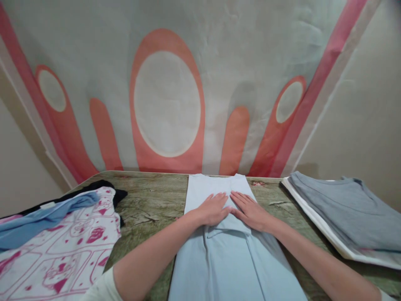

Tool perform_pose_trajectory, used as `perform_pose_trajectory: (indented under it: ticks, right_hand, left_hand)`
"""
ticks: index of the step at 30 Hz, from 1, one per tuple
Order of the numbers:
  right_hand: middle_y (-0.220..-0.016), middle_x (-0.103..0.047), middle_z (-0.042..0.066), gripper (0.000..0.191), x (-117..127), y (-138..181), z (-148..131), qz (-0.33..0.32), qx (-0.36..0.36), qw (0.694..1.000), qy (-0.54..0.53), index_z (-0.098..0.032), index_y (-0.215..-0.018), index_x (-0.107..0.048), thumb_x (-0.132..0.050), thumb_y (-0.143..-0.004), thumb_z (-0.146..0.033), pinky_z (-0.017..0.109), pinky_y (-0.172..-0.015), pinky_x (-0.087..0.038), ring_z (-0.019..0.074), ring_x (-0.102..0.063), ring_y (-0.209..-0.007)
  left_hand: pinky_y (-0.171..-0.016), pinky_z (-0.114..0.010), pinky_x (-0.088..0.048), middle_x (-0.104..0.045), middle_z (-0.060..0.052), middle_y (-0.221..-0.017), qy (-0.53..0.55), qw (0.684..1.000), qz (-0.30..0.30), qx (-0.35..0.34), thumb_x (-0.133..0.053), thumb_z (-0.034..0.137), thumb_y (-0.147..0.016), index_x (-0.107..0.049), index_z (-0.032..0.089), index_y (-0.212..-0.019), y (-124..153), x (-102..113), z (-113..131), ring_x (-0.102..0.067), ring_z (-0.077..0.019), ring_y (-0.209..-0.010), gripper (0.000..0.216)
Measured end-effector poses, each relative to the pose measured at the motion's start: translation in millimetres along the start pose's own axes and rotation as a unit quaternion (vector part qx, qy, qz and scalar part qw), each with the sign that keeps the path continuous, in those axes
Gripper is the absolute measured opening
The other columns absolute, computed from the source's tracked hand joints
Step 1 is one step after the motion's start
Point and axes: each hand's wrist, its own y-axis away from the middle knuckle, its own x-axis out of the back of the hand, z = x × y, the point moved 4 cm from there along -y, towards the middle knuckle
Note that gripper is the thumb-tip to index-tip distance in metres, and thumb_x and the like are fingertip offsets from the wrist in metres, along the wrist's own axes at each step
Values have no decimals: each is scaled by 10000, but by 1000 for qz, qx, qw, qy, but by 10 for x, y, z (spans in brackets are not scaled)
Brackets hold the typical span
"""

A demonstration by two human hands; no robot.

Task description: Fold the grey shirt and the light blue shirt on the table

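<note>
A light blue shirt (232,267) lies lengthwise on the table in front of me, its sides folded inward and its neckline at the far edge. My left hand (216,209) rests flat on the upper part of the cloth, fingers stretched out. Beside it, my right hand (249,211) also presses flat on the shirt, fingers extended forward. The two thumbs meet near the middle. Just below the hands, a loose flap of the fabric shows a crease.
On the left of the wooden-patterned table (150,200) lie a white garment with pink print (84,242), a blue garment (53,217) and a black one (120,196). A stack topped by a grey shirt (351,213) sits right. A printed backdrop (219,50) stands behind.
</note>
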Motion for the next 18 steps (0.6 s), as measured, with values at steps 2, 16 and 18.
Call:
perform_pose_trajectory:
  ticks: [2, 16, 18]
  right_hand:
    - [-1446, -281, 92, 628, -32, 7, 35, -5, -5, 1000, 8, -180, -1397, -295, -298, -885, -544, 443, -1080, -210, 254, -240, -1326]
    - [-1459, -256, 52, 615, -37, 45, 103, -13, -37, 999, 25, -258, -1389, -306, -288, -869, -587, 478, -1076, -183, 255, -213, -1335]
    - [-1456, -266, 54, 608, -21, 58, 116, -9, -40, 999, 23, -259, -1382, -320, -291, -869, -584, 483, -1074, -182, 252, -218, -1334]
  left_hand:
    - [-1083, -371, -139, -211, -90, -1468, -2, 1000, 8, 20, -102, 474, -931, -225, 141, -1398, -16, 36, -180, -144, -176, -1355, 586]
    - [-1073, -428, -122, -207, -114, -1466, -101, 976, 49, 185, -172, 454, -923, -263, 127, -1376, 155, 202, -1118, -168, -207, -1347, 565]
    - [-1077, -430, -104, -226, -111, -1461, -110, 976, 50, 182, -197, 409, -926, -283, 140, -1366, 203, 222, -1003, -172, -200, -1346, 522]
